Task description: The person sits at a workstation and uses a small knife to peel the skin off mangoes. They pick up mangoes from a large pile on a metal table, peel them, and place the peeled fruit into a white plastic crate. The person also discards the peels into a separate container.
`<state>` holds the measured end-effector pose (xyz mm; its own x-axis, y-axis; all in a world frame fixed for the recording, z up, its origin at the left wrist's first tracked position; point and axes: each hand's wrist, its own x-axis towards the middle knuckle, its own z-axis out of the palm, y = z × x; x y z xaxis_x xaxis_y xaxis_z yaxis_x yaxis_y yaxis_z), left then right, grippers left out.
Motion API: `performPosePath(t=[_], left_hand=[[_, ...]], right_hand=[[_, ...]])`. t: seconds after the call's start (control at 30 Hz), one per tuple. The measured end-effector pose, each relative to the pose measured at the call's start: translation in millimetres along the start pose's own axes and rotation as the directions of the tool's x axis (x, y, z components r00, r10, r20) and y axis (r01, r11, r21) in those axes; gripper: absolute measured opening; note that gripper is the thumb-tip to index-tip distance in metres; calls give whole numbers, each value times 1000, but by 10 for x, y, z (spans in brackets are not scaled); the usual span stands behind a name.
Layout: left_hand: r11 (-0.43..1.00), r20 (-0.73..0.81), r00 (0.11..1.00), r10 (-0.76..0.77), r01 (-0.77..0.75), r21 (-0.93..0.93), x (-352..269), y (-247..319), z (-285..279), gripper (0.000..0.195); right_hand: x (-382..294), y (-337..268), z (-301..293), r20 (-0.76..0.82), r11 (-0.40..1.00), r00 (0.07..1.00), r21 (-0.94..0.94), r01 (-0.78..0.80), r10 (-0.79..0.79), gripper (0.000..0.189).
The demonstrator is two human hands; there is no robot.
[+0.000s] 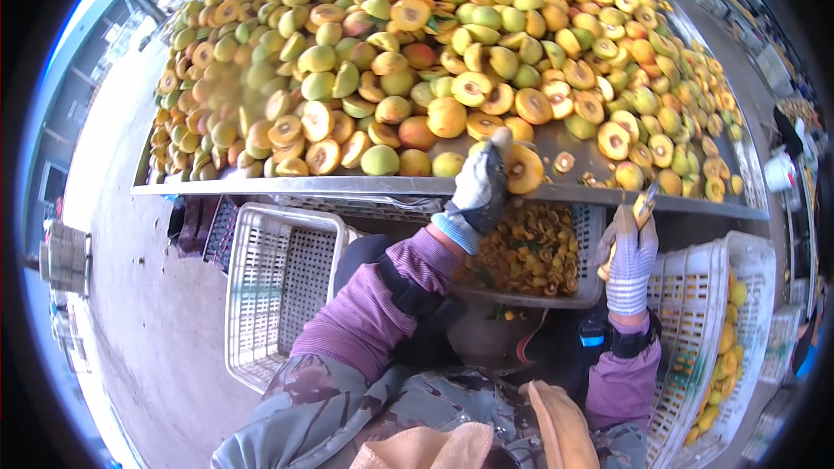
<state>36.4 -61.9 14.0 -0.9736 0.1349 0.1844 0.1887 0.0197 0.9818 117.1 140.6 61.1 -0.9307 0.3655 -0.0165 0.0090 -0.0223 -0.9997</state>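
My left hand [481,184], in a white knit glove with a dark coated palm, is at the table's front edge. It grips a halved yellow peach [523,169], whose cut face shows the brown pit area in the middle. To the right and slightly lower, my right hand [631,251] wears a striped knit glove. Its fingers close round a yellow-handled pitting tool [642,212] with a short metal tip pointing up. The tool is apart from the peach. A heap of halved peaches [391,81] covers much of the metal table [313,185] before me.
Below the table edge is a crate of peach pits and scraps [531,251]. A white plastic crate [287,293] stands at my left, its perforated floor showing. At my right, another white crate [690,286] holds yellow peach pieces [723,355]. A loose pit [564,161] lies on the tabletop.
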Motion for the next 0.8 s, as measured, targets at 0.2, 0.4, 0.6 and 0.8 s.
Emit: performPosePath(t=[0.2,0.4,0.6,0.8], left_hand=[[971,-5,988,-154,151,-185,70,-118,-49,46],[984,41,990,138,-142,109,64,-494,-127,45],[999,28,1000,-10,12,-50,83,-152,-135,40],[958,43,979,201,-206,198,75,-259,-134,41]], right_hand=[[9,202,429,238,990,970,-140,-4,37,10],[163,495,357,254,885,967,-455,99,22,25],[100,291,459,151,946,979,-275,172,-135,10],[166,51,428,311,553,754,-531,642,-578,15]])
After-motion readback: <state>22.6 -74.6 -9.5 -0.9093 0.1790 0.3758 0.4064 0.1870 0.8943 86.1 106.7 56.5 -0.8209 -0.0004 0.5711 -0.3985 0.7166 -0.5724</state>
